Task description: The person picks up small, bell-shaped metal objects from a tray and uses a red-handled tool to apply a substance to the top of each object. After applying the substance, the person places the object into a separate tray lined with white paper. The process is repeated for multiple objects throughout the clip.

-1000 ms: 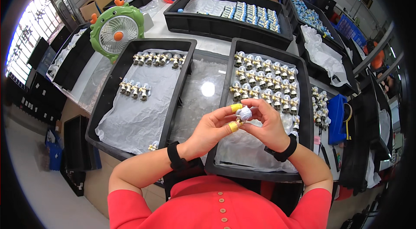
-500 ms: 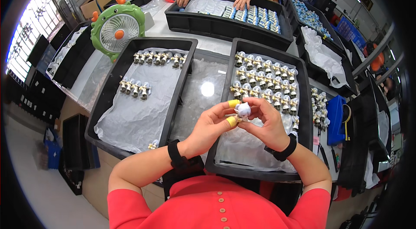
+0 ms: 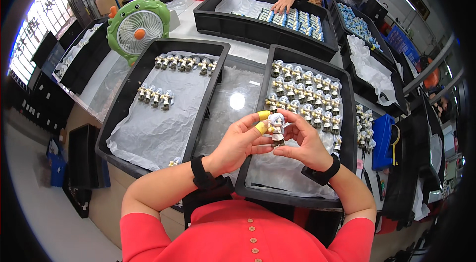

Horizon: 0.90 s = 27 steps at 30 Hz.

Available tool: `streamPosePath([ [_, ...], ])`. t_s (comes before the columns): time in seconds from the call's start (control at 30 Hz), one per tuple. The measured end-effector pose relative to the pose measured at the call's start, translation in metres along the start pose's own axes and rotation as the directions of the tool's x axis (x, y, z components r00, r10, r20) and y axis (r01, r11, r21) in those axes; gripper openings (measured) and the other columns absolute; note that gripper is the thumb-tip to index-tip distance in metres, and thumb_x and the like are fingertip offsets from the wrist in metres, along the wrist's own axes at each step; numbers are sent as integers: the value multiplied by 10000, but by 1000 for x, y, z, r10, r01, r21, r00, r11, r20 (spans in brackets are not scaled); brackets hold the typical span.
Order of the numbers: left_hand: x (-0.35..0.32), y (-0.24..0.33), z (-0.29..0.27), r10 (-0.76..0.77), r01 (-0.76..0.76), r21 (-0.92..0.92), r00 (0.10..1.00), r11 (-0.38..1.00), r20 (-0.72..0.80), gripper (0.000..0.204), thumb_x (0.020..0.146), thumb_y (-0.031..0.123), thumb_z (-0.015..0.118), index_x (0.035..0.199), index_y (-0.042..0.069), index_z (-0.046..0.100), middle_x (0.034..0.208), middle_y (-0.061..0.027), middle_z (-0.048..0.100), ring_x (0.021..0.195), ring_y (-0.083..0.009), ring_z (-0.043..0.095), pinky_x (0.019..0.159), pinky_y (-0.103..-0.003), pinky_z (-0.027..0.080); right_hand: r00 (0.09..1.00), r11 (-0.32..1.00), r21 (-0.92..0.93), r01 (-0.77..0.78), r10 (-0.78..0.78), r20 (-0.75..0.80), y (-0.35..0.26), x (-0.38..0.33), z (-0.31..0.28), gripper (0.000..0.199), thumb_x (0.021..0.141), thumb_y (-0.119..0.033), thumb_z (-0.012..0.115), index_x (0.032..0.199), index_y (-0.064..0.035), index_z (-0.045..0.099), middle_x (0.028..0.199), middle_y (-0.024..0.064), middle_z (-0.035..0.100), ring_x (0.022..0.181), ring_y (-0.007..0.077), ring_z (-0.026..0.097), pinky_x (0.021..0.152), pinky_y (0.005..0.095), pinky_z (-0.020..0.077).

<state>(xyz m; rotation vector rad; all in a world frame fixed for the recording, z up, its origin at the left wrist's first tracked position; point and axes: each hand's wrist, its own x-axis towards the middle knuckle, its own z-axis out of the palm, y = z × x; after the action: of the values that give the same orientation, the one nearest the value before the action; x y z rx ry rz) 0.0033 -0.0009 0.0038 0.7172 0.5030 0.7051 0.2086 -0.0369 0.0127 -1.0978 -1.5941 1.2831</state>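
Observation:
Between my two hands a small white-haired figurine (image 3: 276,130) stands upright, its front turned toward me. My left hand (image 3: 243,140), with yellow tape on thumb and forefinger, pinches it at the head and side. The fingers of my right hand (image 3: 305,143) close on it from the other side. Both hands are above the right black tray (image 3: 239,185), which is lined with white paper and holds rows of similar figurines (image 3: 306,92) in its far part. In the left black tray (image 3: 103,145) stand a far row of figurines (image 3: 181,62) and a shorter row (image 3: 155,97).
A green fan (image 3: 136,29) stands at the far left. Across the table a co-worker's hands (image 3: 283,3) are over another black tray (image 3: 248,29) of blue-and-white pieces. More figurines (image 3: 365,128) and a blue box (image 3: 383,140) lie right of my tray.
The figurine has been turned from a tilted pose to upright, with its front now showing. My hands stay nearly in place. The co-worker's left-side hand has lifted from the far tray.

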Motion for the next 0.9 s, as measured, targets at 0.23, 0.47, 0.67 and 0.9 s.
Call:
streamPosePath([
  [0.23,0,-1,-1,25,-26,19,1000,999,10,414,952,200,528,1320,63,396,1118,-85,573,961,-178,630,787,-301,541,1000,998,68,6,-5,-16,5,1,1,802,698,-122,809,1383,-81,392,1152,46,485,892,94,515,813,255,474],
  [0.47,-1,2,1,-22,23,14,999,1000,-42,390,952,180,518,1305,64,401,1013,-62,569,869,-154,633,745,-280,541,1000,999,52,-15,14,8,9,2,3,798,703,-145,806,1382,-79,392,1177,59,468,954,120,508,831,267,478],
  [0.67,1,4,-3,-134,133,-31,989,991,-67,349,947,214,526,1256,64,462,979,-55,586,837,-140,628,739,-254,528,996,996,33,-87,88,-32,13,0,5,767,710,-169,805,1361,-65,414,1150,62,499,974,120,509,844,279,475],
  [0.9,-2,4,-2,-128,126,-45,990,991,-58,350,945,223,529,1249,59,470,986,-66,603,850,-157,635,744,-252,528,983,932,311,-184,173,62,4,4,5,735,754,-62,745,1381,-43,361,1207,47,483,1066,131,505,932,289,440],
])
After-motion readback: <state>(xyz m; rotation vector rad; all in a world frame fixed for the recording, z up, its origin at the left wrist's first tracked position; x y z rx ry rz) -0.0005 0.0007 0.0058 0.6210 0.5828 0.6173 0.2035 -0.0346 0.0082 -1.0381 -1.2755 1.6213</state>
